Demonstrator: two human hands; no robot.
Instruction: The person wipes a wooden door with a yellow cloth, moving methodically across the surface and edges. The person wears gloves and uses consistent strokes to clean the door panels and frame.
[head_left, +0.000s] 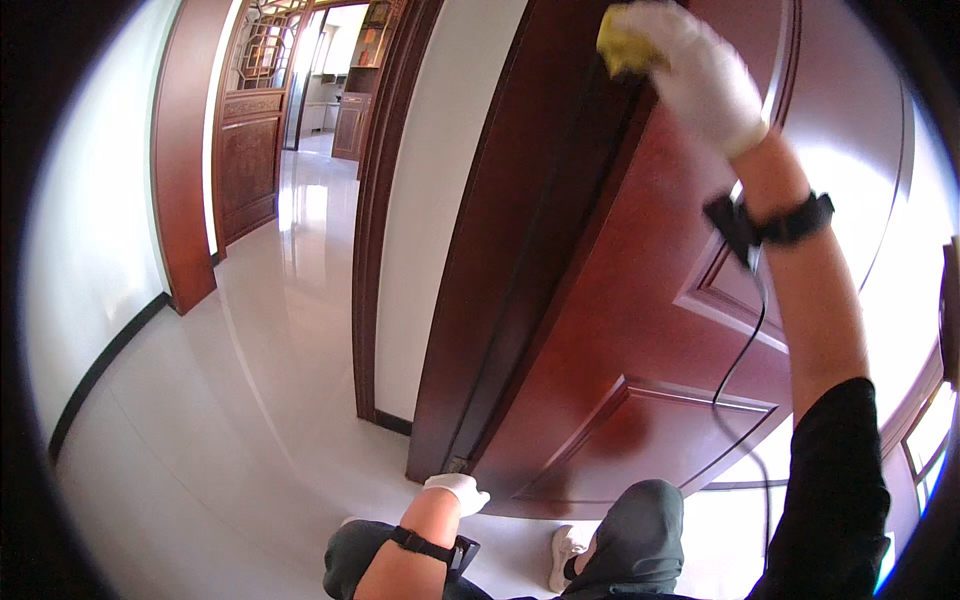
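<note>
My right hand, in a white glove, is raised to the top of the view and grips a yellow cloth near the upper part of the dark wooden door frame. Low in the view, my left hand, also gloved in white, is by the bottom of the frame, beside the lower corner of the reddish-brown panelled door. Its fingers are mostly hidden, so whether it holds anything does not show. Black straps circle both forearms, and a black cable hangs from the right one.
Glossy pale floor tiles lie at the left, along a white wall with a black skirting. Farther back stand a carved wooden partition and a wooden cabinet. My knees and one shoe are beside the door's bottom edge.
</note>
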